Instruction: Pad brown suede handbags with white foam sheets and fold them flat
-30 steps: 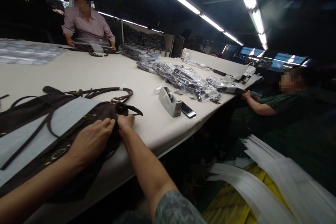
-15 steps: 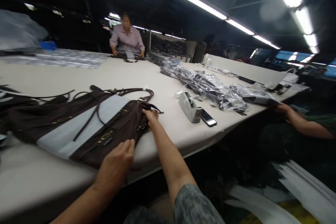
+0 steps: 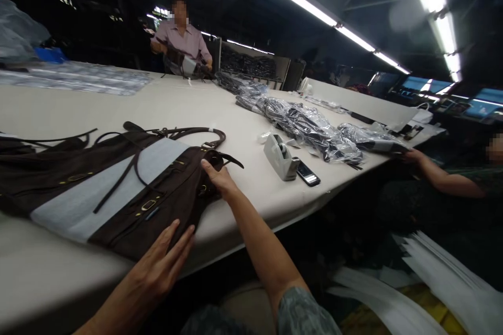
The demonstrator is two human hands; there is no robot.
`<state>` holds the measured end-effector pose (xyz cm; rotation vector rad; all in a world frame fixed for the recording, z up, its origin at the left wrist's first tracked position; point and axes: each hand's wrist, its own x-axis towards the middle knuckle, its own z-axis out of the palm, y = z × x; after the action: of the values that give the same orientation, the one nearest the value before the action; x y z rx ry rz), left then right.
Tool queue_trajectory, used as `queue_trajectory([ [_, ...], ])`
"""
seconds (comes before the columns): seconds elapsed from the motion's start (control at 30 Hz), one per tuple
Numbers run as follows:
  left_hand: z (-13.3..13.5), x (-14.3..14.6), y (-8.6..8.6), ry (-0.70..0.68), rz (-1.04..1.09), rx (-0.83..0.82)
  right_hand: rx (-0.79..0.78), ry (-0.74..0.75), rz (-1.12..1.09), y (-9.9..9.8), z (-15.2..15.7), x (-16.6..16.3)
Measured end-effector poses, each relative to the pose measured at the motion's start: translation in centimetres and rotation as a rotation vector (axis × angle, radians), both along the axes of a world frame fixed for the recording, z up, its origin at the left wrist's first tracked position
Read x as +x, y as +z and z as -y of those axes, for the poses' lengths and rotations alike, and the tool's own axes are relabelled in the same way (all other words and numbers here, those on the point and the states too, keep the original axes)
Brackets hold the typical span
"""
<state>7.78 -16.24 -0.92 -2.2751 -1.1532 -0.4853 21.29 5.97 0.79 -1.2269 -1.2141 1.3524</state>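
Observation:
A dark brown handbag (image 3: 118,248) lies flat on the pale table in front of me, with a light grey-white sheet band (image 3: 157,162) wrapped around its middle and thin straps trailing over it. My right hand (image 3: 220,180) grips the bag's right end near the handle, thumb on top and the other fingers mostly hidden. My left hand (image 3: 157,267) rests against the bag's near right edge, its fingers stretched out and apart. Part of another dark bag or its straps shows at the far left.
Right of the bag stand a grey tape dispenser (image 3: 280,157) and a phone (image 3: 307,172). Beyond them are several plastic-wrapped bags (image 3: 298,120). A co-worker (image 3: 183,42) stands across the table (image 3: 243,204); another's arm (image 3: 436,172) reaches in from the right. White sheets (image 3: 451,272) lie low right.
My left hand has gone from curled fingers to stretched fingers and sits slightly lower. My right hand stays at the bag's end. The co-worker opposite has raised a dark bag off the table.

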Motion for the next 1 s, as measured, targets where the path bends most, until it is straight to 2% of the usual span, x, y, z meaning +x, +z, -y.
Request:
queue_trajectory([
  [0.13, 0.4, 0.2, -0.2, 0.009, 0.034, -0.006, 0.077, -0.005, 0.194, 0.0, 0.9, -0.7],
  [0.27, -0.8, 0.2, -0.5, -0.006, 0.059, 0.021, 0.131, 0.024, 0.430, 0.2, -0.4, -0.4],
  [0.43, -5.8, 3.9, 1.3, -0.040, -0.038, 0.087, 0.201, 0.011, 0.484, 1.4, -5.5, 1.6],
  [0.53, -9.2, 5.5, 3.1, -0.001, -0.075, -0.023, 0.195, 0.067, 0.502, 1.9, -8.9, 3.2],
  [0.6, -10.8, 4.2, 4.0, 0.028, -0.051, -0.172, 0.184, 0.122, 0.511, 1.7, -10.7, 3.9],
  [0.7, -11.9, -1.1, 4.5, 0.126, -0.003, -0.421, 0.167, 0.186, 0.523, 0.9, -12.6, 4.4],
  [0.8, -12.1, -6.8, 3.8, 0.262, -0.066, -0.471, 0.135, 0.243, 0.538, 0.1, -13.9, 4.2],
  [0.87, -11.7, -8.2, 2.6, 0.292, -0.120, -0.443, 0.115, 0.284, 0.557, -0.1, -14.6, 4.1],
  [0.93, -10.8, -7.0, 1.0, 0.319, -0.139, -0.414, 0.104, 0.333, 0.589, -0.1, -15.0, 4.1],
  [1.0, -9.5, -4.0, -0.7, 0.336, -0.145, -0.385, 0.100, 0.394, 0.638, 0.2, -15.1, 4.2],
])
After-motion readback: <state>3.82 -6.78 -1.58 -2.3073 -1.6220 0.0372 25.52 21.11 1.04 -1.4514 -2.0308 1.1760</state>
